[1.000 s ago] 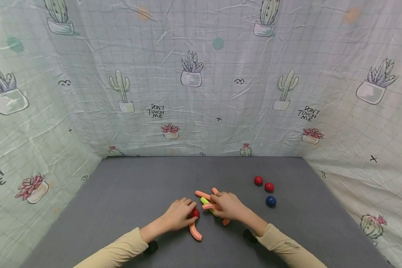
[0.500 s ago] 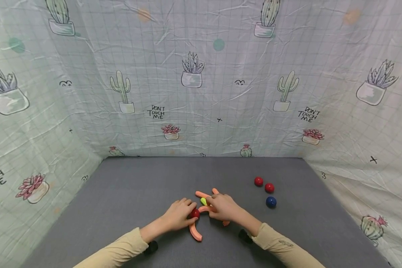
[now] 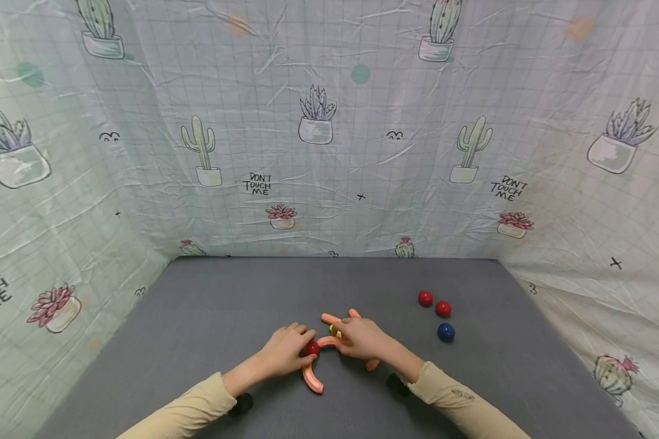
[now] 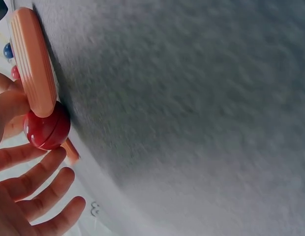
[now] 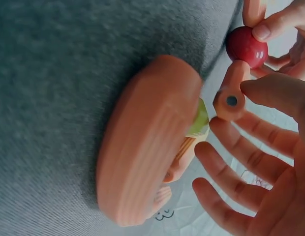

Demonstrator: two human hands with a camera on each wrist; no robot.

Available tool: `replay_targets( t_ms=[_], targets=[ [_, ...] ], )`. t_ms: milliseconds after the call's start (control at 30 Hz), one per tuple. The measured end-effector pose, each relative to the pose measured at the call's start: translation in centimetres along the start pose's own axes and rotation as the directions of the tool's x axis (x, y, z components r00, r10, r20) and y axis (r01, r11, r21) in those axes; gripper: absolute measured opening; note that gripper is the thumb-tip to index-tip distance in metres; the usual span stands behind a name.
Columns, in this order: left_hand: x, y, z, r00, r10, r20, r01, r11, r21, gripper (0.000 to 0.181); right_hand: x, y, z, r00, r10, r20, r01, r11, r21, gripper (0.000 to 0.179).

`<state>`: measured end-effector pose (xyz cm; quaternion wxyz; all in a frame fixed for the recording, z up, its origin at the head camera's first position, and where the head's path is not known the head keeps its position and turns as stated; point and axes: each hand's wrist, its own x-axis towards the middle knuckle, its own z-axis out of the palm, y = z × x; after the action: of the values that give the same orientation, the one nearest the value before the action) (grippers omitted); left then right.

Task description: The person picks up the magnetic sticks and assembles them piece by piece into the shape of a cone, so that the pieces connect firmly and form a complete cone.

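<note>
My left hand (image 3: 279,353) grips a shiny red ball (image 3: 311,348) low over the table, thumb and fingertips on its sides. A curved, ridged orange stick (image 4: 33,61) is joined to that ball and extends toward the table's near side. My right hand (image 3: 362,339) pinches a second curved orange stick (image 5: 235,78) between thumb and fingers, its far end against the ball. The near end of this stick shows a round grey inset. Under and beside the right hand lie a lime-green stick (image 3: 333,330), mostly hidden, and more orange sticks (image 3: 330,318).
Two red balls (image 3: 425,298) and a blue ball (image 3: 446,332) lie right of the hands on the grey table (image 3: 241,292). Another orange stick (image 3: 372,364) pokes out below the right wrist. A cactus-print cloth (image 3: 351,158) encloses the back and sides.
My right hand has moved left with its orange stick, whose end now meets the red ball. My left hand, ball and joined stick have shifted slightly left.
</note>
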<state>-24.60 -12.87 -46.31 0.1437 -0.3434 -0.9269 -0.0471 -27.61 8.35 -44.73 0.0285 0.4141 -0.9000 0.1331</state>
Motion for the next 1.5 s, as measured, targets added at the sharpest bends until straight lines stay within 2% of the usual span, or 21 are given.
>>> replay_targets(
  t_ms=[133,233,500,800,967,1200,1367,1500],
  targets=[
    [-0.3,-0.5,0.0,0.999,-0.024,0.024,0.024,1.000,-0.002,0.029,0.2,0.1,0.0,0.999,-0.043,0.016,0.043,0.999,0.017,0.010],
    [-0.5,-0.7,-0.1,0.999,-0.033,0.027,0.034,0.999,-0.013,0.026,0.2,0.3,0.1,0.997,-0.066,0.029,0.066,0.998,-0.008,0.013],
    [-0.4,-1.0,-0.3,0.999,-0.043,0.023,0.043,0.999,0.010,0.025,0.1,0.5,-0.4,0.997,-0.067,0.029,0.069,0.996,-0.052,0.018],
    [-0.4,-1.2,-0.1,0.996,-0.080,0.042,0.079,0.996,0.029,0.027,-1.0,1.6,-1.1,0.995,-0.071,-0.068,0.067,0.996,-0.054,0.015],
    [-0.5,-1.3,-0.2,0.996,-0.083,0.044,0.082,0.997,0.013,0.028,-2.2,2.9,-1.7,0.990,-0.051,-0.133,0.042,0.997,-0.068,0.010],
    [-0.8,-1.7,-0.3,0.995,-0.095,0.015,0.095,0.995,0.032,0.032,-4.2,6.2,-2.6,0.979,0.002,-0.201,-0.042,0.981,-0.192,0.018],
    [-0.9,-2.3,-0.1,0.993,-0.120,0.006,0.119,0.992,0.042,0.036,-5.4,8.8,-3.3,0.962,0.049,-0.270,-0.123,0.957,-0.264,0.018],
    [-0.9,-2.7,0.1,0.991,-0.131,0.002,0.131,0.991,0.038,0.036,-6.0,10.5,-3.9,0.945,0.075,-0.318,-0.169,0.945,-0.279,0.017]
  ],
)
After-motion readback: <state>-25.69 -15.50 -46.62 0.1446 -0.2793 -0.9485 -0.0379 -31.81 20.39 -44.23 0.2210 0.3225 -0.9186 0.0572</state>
